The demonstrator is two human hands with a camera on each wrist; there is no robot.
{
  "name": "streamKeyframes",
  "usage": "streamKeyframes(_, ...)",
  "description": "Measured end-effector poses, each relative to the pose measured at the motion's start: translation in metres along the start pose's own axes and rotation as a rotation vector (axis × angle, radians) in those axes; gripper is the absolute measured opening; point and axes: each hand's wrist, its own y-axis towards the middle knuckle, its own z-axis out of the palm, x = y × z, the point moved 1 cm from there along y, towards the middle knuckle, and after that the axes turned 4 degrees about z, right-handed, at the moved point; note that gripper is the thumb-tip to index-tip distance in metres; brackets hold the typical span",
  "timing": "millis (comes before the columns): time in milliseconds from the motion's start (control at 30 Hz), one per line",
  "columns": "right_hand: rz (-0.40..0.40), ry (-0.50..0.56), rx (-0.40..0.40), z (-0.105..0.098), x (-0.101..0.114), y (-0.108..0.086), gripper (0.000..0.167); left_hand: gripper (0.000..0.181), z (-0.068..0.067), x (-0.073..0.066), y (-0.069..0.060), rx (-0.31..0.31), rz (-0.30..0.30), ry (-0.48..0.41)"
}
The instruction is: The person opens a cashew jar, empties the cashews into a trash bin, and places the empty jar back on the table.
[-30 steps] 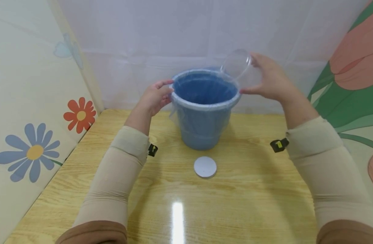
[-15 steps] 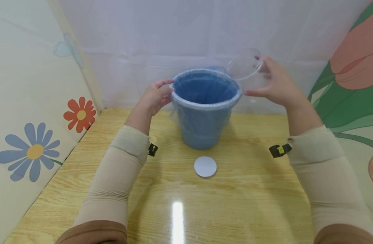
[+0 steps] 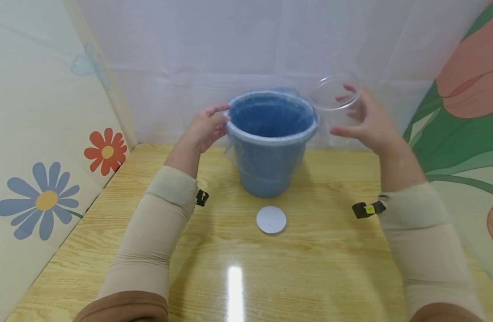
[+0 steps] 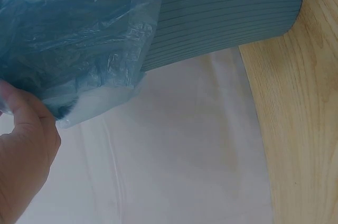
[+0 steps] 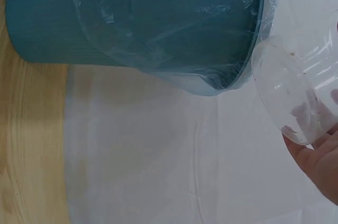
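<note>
A blue trash can (image 3: 266, 174) stands on the table, with a thin clear plastic bag (image 4: 95, 28) lining it and folded over its rim. At the can's left side my left hand (image 3: 207, 129) holds the bag-covered rim between thumb and fingers. My right hand (image 3: 374, 120) grips a clear plastic cup (image 3: 334, 106) in the air just right of the rim. In the right wrist view the cup (image 5: 288, 92) turns its round base towards the camera, beside the bag's edge. Seen from the head, its mouth faces mostly upward. The bottom of the can's inside is too dark to make out.
A round white disc (image 3: 271, 220) lies on the wooden table (image 3: 319, 268) in front of the can. A pale cloth backdrop (image 3: 190, 44) hangs behind, and flower-printed panels (image 3: 45, 134) flank the table on both sides.
My right hand has moved right and slightly down with the cup, away from above the rim. The cup has turned from tilted towards the can to more upright. My left hand stays put.
</note>
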Motion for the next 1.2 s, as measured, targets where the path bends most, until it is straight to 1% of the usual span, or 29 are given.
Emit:
streamKeyframes(200,-0.006,0.134,0.021,0.003,-0.017,-0.011,0.091,0.04,0.0,0.0,0.0,0.0,0.005,0.007)
streamKeyframes(267,-0.018,0.219,0.032,0.005,-0.023,-0.016,0.088,0.04,0.0,0.0,0.0,-0.002,0.004,0.008)
streamKeyframes(433,-0.085,0.469,0.064,0.012,-0.04,-0.027,0.081,0.04,0.0,0.001,0.001,-0.002,0.005,0.005)
streamKeyframes(533,-0.097,0.538,0.088,0.017,-0.049,-0.034,0.079,0.04,0.001,0.0,0.0,0.0,0.007,0.0)
streamKeyframes(733,-0.065,0.562,0.128,0.027,-0.068,-0.045,0.078,0.04,0.001,0.0,0.0,0.0,0.004,-0.003)
streamKeyframes(833,-0.047,0.579,0.143,0.034,-0.081,-0.05,0.078,0.04,0.0,0.0,0.0,0.002,0.006,-0.006)
streamKeyframes(1033,-0.022,0.582,0.163,0.05,-0.105,-0.056,0.076,0.041,-0.001,0.0,0.001,0.005,0.014,-0.031)
streamKeyframes(1100,0.009,0.57,0.166,0.056,-0.113,-0.057,0.077,0.041,-0.002,0.0,0.002,0.005,0.013,-0.039)
streamKeyframes(1200,0.075,0.514,0.163,0.066,-0.125,-0.06,0.079,0.041,-0.002,0.0,0.002,0.002,0.005,-0.037)
